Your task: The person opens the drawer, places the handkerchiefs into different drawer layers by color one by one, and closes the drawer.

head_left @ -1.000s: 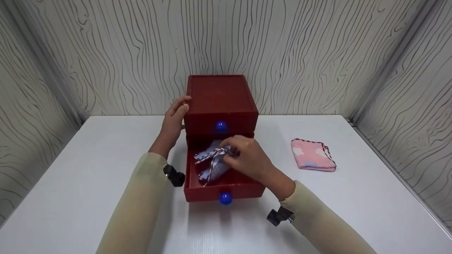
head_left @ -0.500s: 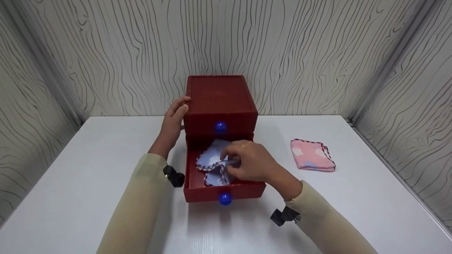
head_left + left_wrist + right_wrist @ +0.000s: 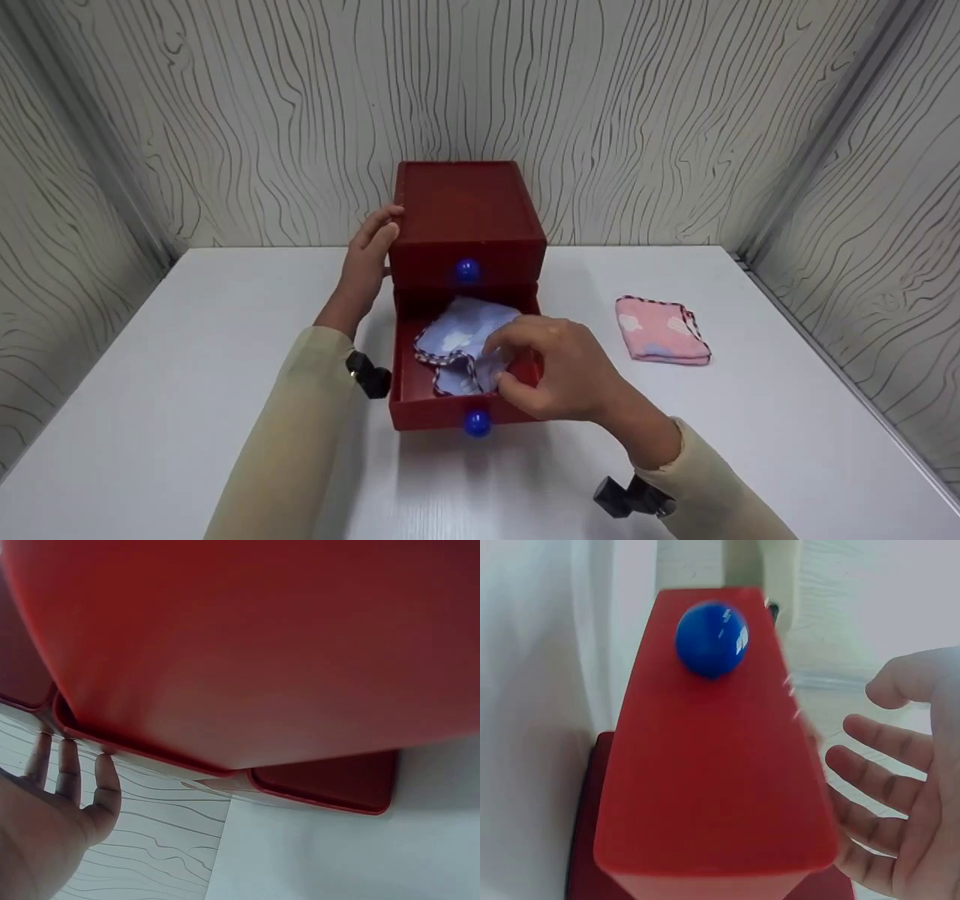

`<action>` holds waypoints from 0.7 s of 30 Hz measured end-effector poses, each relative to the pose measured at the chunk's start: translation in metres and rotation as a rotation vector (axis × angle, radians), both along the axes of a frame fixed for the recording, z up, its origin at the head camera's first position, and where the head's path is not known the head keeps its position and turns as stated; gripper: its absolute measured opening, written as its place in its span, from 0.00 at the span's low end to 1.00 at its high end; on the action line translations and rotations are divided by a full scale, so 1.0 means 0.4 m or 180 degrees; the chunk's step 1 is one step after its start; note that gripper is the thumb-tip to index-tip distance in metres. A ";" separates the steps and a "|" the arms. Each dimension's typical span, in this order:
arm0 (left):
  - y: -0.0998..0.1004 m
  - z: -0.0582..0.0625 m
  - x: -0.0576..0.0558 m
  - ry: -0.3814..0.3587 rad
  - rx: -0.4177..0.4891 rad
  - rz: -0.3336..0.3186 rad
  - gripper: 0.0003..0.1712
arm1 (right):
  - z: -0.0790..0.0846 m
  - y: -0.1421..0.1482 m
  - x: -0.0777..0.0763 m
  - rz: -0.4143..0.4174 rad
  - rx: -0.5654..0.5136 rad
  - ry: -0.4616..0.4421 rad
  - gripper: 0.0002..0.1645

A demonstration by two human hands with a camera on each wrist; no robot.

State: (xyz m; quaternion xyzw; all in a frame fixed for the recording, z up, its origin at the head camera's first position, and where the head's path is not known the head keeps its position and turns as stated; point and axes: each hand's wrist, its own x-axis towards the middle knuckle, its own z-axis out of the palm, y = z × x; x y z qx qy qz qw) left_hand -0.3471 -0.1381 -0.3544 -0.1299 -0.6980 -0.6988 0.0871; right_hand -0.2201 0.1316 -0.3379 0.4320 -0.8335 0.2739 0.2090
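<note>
A light blue cloth (image 3: 465, 322) with a dark checked edge lies loosely folded in the pulled-out lower drawer (image 3: 427, 414) of a red cabinet (image 3: 465, 201). My right hand (image 3: 574, 367) hovers over the drawer's right front, thumb and fingers apart beside the cloth. In the right wrist view the fingers (image 3: 870, 772) are spread with nothing between them, and the drawer front with its blue knob (image 3: 711, 640) stands close. My left hand (image 3: 365, 262) rests against the cabinet's left side, fingertips at its top edge. From the left wrist its fingers (image 3: 69, 769) look nearly straight.
A folded pink cloth (image 3: 662, 331) with a dark edge lies on the white table (image 3: 225, 337) to the cabinet's right. The upper drawer, with its blue knob (image 3: 467, 270), is closed. A wood-patterned wall (image 3: 300, 112) rises behind.
My right hand has let go of the blue cloth and moved right and toward me. The cloth has spread flatter in the drawer. My left hand has stayed in place.
</note>
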 end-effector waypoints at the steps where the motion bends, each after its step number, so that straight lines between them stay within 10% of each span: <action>1: 0.000 0.000 0.000 0.0003 -0.0002 0.0006 0.24 | 0.000 0.000 0.008 0.0035 -0.0036 0.0010 0.11; 21: 0.001 0.007 0.008 -0.0007 0.0016 0.0001 0.24 | -0.075 -0.018 0.135 -0.0072 0.0100 -0.0428 0.12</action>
